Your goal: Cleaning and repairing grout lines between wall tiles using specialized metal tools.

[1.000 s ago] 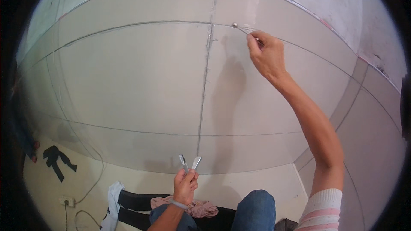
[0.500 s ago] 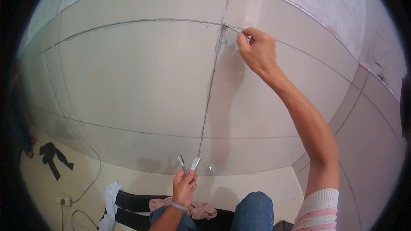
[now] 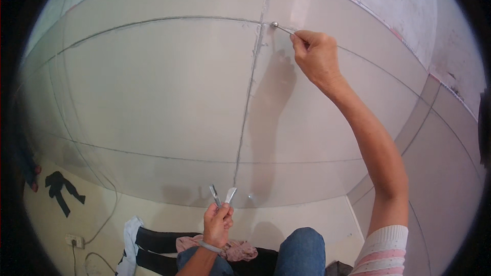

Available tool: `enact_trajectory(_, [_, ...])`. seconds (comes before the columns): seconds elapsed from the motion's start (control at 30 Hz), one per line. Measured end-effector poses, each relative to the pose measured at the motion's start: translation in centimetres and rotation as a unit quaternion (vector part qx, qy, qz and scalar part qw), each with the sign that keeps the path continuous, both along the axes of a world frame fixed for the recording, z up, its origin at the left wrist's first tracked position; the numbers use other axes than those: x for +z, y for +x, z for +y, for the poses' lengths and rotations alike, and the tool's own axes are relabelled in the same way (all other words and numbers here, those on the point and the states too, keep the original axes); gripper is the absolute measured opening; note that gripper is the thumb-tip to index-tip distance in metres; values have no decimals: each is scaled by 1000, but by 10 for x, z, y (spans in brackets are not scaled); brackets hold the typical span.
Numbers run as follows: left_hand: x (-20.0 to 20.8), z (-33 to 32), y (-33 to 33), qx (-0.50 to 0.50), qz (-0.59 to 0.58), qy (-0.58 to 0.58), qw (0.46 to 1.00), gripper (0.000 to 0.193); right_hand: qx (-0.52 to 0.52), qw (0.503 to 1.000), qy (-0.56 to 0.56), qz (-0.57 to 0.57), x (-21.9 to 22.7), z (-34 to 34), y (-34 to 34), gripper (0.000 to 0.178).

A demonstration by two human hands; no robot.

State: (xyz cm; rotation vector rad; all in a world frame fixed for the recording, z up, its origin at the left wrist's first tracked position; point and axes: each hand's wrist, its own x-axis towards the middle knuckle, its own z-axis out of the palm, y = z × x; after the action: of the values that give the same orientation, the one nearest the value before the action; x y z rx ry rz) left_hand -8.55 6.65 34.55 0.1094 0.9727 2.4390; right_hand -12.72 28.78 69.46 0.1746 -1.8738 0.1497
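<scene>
My right hand is closed round the thin shaft of a ball-tipped metal tool. Its shiny ball end lies at the wall's upper tile joint, just right of where the upright joint crosses. Low in front of the wall, my left hand pinches two flat metal tools, a bright scraper-like blade and a narrower metal tool, spread in a V with their ends up. The beige tiled wall has dark grey joints, with smears and crumbs of grey filler beside the upright one.
A power strip with a cord stands on the pale floor at left, near a black cloth strip. Pink cloth and dark trousers lie by my knees. On the right, another tiled wall meets this one at a corner.
My right hand has moved the ball tip from the crossing of the joints a little to the right. The left hand keeps its hold on both tools; the view has shifted slightly.
</scene>
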Motion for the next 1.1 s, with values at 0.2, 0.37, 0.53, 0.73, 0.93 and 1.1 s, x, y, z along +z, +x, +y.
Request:
enact_trajectory(0.2, [0, 2, 0, 0, 10, -19, 1000, 4, -39, 999, -8, -16, 0, 16, 12, 19])
enact_trajectory(0.37, [2, 4, 2, 10, 9, -32, 999, 5, -47, 999, -6, -18, 1, 38, 22, 18])
enact_trajectory(0.53, [-1, 5, 0, 8, 2, -32, 999, 7, -45, 999, -12, -16, -1, 55, 32, 18])
enact_trajectory(0.73, [2, 6, 1, 10, 12, -58, 998, 7, -60, 998, -15, -9, -2, 74, 45, 18])
enact_trajectory(0.93, [-4, 10, 1, 15, 21, -43, 999, 7, -71, 997, -14, 7, -7, 103, 57, 20])
enact_trajectory(1.1, [-6, 8, -1, 0, 28, -66, 997, 8, -116, 993, -34, -15, -11, 120, 70, 15])
